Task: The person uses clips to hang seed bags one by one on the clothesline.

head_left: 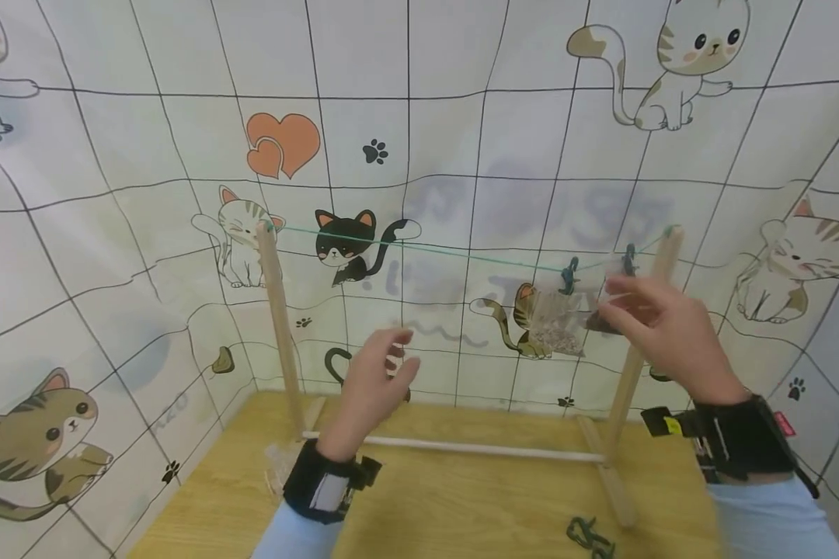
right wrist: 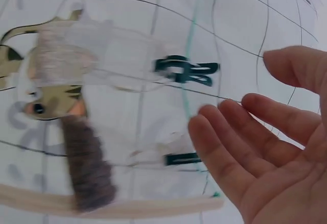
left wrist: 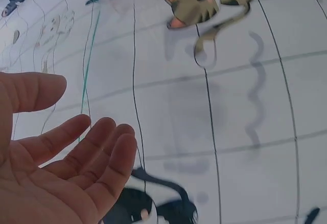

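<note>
Two small clear plastic bags hang from a green line, each under a dark green clothespin. One bag has pale bits at its bottom; the other bag holds something dark brown. My right hand is beside the darker bag and its clothespin, partly covering that bag in the head view. Its fingers are loosely bent, thumb apart, with nothing between them in the right wrist view. My left hand hovers below the line's left half, palm and relaxed fingers holding nothing.
The line is tied between a left wooden post and a right wooden post, joined low down by a white rod. Green clothespins lie on the wooden table. Clear plastic lies near my left wrist. Cat-print cloth hangs behind.
</note>
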Available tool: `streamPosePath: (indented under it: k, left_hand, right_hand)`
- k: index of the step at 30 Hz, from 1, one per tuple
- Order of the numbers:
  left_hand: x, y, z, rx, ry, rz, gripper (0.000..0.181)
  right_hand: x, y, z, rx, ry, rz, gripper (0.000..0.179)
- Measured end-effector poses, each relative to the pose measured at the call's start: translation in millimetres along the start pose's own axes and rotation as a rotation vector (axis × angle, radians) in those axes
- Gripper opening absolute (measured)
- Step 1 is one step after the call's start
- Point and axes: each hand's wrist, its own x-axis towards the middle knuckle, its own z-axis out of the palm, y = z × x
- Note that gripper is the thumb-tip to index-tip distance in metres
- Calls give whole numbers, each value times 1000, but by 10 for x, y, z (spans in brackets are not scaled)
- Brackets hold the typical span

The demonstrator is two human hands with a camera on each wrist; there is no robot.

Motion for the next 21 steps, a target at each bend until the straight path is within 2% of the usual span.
streamPosePath:
  k: [4, 6, 9, 13, 15, 21]
  left_hand:
    - [-330, -176, -102, 121, 82, 22, 42]
    - [-467, -258, -123, 190, 120, 62, 43]
    - [-642, -344, -103, 291, 164, 84, 47]
    - [-866, -463, -34, 405, 190, 77, 56]
    - [-967, -542, 16, 443, 198, 75, 60]
    - [-1190, -795, 215, 531, 187, 94, 66]
  right_hand:
    - [-499, 69, 250, -5, 145, 14, 39]
    - [-736, 102, 378, -5, 177, 48, 41]
    - [-1033, 169, 574, 3, 232, 55, 47]
    - [-1358, 207, 833, 15, 281, 50, 51]
    - [-1495, 219, 946, 25, 276, 66, 51]
    - [-1833, 281, 1203, -6, 172, 242, 47]
